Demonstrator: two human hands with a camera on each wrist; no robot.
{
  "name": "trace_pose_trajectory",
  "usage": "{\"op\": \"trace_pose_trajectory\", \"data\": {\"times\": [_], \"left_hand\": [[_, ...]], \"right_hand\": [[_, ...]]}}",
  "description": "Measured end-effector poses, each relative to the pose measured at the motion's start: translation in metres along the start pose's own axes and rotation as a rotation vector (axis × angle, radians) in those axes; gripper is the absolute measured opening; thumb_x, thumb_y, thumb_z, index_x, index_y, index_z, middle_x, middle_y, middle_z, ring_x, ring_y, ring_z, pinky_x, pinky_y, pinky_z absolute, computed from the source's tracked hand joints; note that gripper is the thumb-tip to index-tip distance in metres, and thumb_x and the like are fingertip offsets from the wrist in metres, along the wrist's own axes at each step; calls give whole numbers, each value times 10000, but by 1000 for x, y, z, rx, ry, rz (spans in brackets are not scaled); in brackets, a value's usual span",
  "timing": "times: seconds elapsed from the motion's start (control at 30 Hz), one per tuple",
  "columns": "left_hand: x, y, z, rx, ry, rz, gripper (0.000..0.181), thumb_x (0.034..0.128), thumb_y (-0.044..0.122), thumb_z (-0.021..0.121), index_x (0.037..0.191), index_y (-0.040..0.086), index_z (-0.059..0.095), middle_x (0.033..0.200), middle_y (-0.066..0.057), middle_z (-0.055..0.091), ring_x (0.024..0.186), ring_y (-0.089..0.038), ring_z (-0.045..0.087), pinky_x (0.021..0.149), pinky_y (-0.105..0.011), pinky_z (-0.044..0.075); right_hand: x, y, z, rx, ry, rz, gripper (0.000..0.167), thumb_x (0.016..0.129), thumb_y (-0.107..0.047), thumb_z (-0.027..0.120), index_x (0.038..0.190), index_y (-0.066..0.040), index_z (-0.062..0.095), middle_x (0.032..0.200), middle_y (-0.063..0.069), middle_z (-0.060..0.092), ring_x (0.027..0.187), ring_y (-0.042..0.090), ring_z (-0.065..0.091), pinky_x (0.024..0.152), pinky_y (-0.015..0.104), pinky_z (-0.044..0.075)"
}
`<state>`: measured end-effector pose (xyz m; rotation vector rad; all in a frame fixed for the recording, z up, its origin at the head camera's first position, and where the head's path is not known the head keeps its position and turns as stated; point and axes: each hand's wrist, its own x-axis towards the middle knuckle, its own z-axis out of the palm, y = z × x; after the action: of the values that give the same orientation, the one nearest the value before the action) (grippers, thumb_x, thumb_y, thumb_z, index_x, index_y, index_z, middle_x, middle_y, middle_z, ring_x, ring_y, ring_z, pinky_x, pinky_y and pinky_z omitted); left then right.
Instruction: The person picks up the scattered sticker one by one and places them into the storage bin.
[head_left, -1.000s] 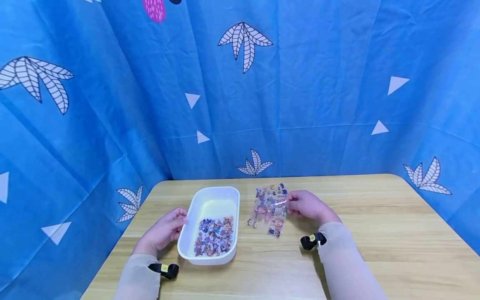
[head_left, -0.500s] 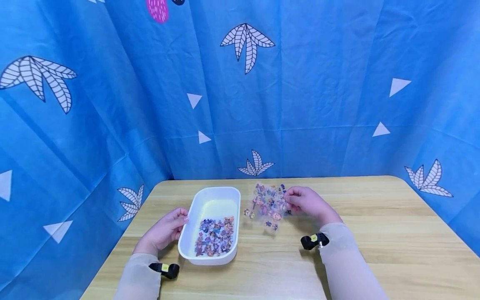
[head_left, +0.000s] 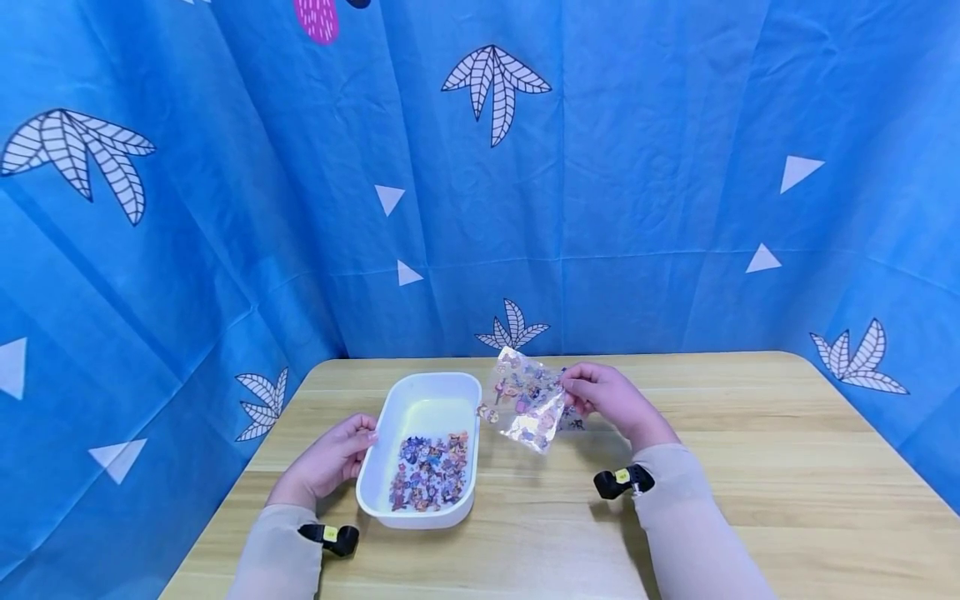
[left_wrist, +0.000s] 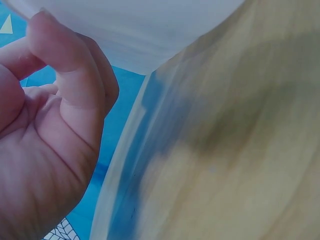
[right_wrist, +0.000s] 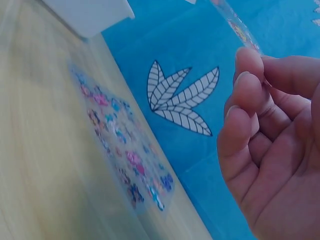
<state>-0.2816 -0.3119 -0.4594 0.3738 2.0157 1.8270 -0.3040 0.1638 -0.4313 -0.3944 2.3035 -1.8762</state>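
Observation:
My left hand (head_left: 330, 460) grips the left rim of a white plastic tub (head_left: 431, 522), thumb over the edge; in the left wrist view its curled fingers (left_wrist: 65, 60) meet the tub's wall. Colourful sticker sheets (head_left: 429, 473) lie in the near part of the tub. Right of it, my right hand (head_left: 613, 402) pinches the edge of a clear sticker sheet (head_left: 528, 400), lifted and tilted above the table. The right wrist view shows that sheet almost edge-on (right_wrist: 239, 29) between thumb and fingertips. Beneath it another sticker sheet (right_wrist: 122, 140) lies flat on the wood.
The pale wooden table (head_left: 765, 467) reaches back to a blue curtain (head_left: 637, 208) printed with white leaves and triangles. More curtain hangs along the left and right sides. A black wrist camera (head_left: 622, 481) sits on each forearm.
My right hand has raised the clear sticker sheet off the one below and shifted it left toward the tub, tilting it. The left hand and the tub have stayed put.

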Motion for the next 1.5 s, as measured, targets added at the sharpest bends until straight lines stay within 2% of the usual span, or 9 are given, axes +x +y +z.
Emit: {"op": "trace_pose_trajectory", "data": {"times": [0.23,0.57,0.9,1.17,1.5], "left_hand": [[0,-1,-1,-2,-2,5,204,1077,127,473,1180,-34,403,989,-96,627,782,-151,620,645,-281,549],[2,-4,-4,24,14,-5,242,1078,156,485,1208,-35,412,1036,-124,620,806,-173,618,662,-294,554],[2,-4,-4,27,15,-1,262,1076,170,495,1211,-39,410,1042,-129,621,813,-177,620,669,-299,559],[1,-3,-4,22,3,2,249,1081,160,480,1208,-43,413,1013,-111,628,782,-164,613,648,-288,553],[1,-3,-4,7,5,1,216,1079,144,479,1192,-30,420,1005,-100,624,792,-165,623,657,-294,559]], "right_hand": [[3,-6,11,9,-27,-10,213,1023,-175,587,1125,1,652,895,138,660,758,229,609,733,382,563],[9,-7,37,59,-102,1,239,1020,-199,601,1131,6,655,871,115,669,714,199,584,690,326,539],[10,-16,61,106,-174,-31,203,1031,-106,540,1140,23,653,854,132,659,681,200,575,640,280,500],[11,-19,81,14,-150,-23,199,1028,-176,588,1138,-54,700,894,124,697,717,205,606,679,323,534],[10,-16,98,32,-128,2,147,1020,-200,600,1094,-133,708,909,109,701,748,199,611,701,336,539]]}}
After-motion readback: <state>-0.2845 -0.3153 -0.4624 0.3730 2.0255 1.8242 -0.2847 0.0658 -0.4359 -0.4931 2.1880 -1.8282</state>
